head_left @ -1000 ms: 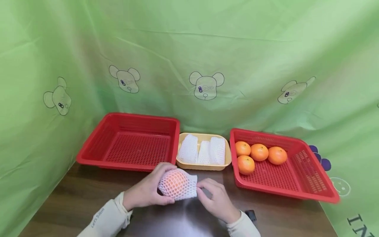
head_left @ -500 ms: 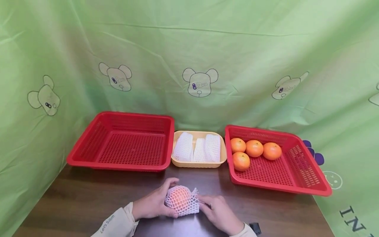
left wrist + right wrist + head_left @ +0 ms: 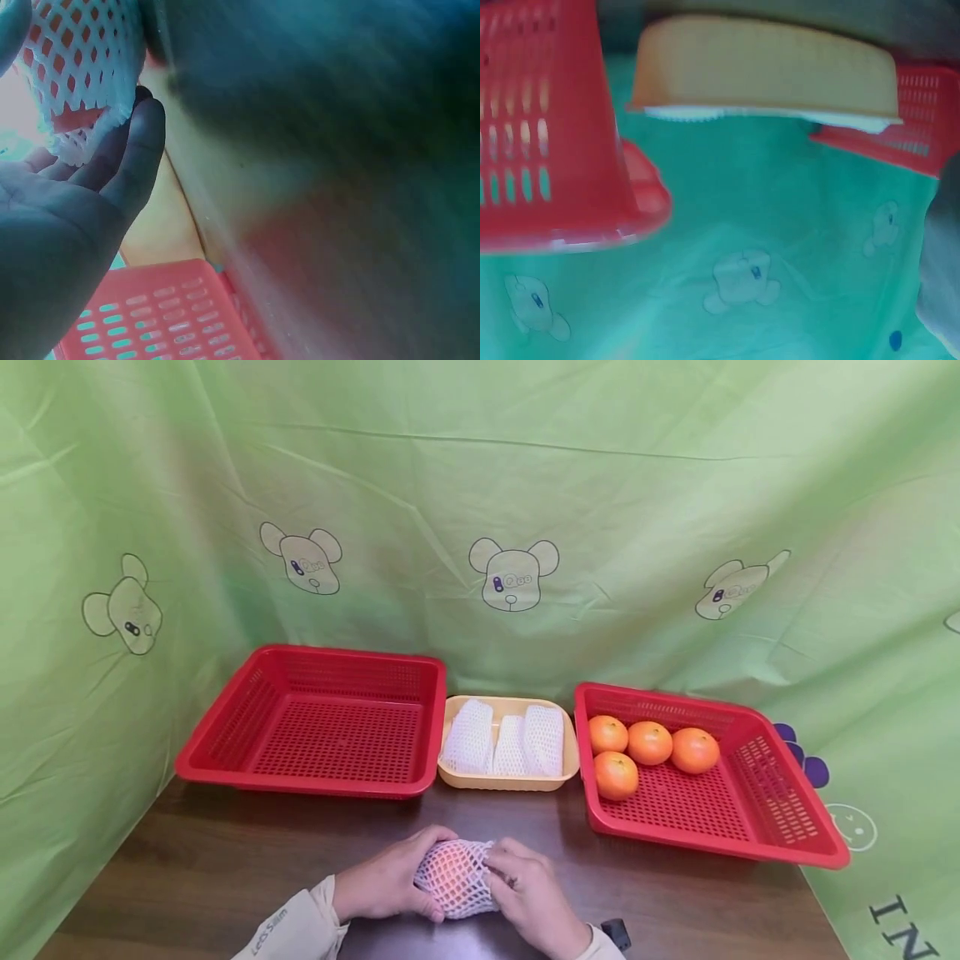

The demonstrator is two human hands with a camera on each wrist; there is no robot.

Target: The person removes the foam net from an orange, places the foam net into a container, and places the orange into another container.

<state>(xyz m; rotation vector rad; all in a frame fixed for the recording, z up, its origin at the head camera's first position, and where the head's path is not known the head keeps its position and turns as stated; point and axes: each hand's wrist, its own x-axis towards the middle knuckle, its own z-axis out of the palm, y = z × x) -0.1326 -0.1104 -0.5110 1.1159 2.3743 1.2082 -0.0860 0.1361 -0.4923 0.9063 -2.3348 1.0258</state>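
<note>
Low over the table's near middle is an orange in a white foam net sleeve (image 3: 452, 875). My left hand (image 3: 384, 878) grips the netted orange from the left, thumb on the near side and fingers on the far side. At the sleeve's right end, my right hand (image 3: 531, 893) pinches the net with bent fingers and thumb. In the left wrist view, the net (image 3: 79, 56) has a gap at one end where bare peel shows, with the fingers of my left hand (image 3: 75, 202) beside it. The right wrist view hides the orange.
A red basket (image 3: 311, 779) stands at the back left. Between it and a second red basket (image 3: 720, 843), holding several oranges (image 3: 649, 743), sits a yellow tray (image 3: 510, 783) with folded foam nets (image 3: 543, 742). A small black object (image 3: 617, 933) lies near my right wrist.
The netted orange has come down and nearer to me. My right hand has moved in against the fruit, and the loose net end on the right is now drawn in close to it.
</note>
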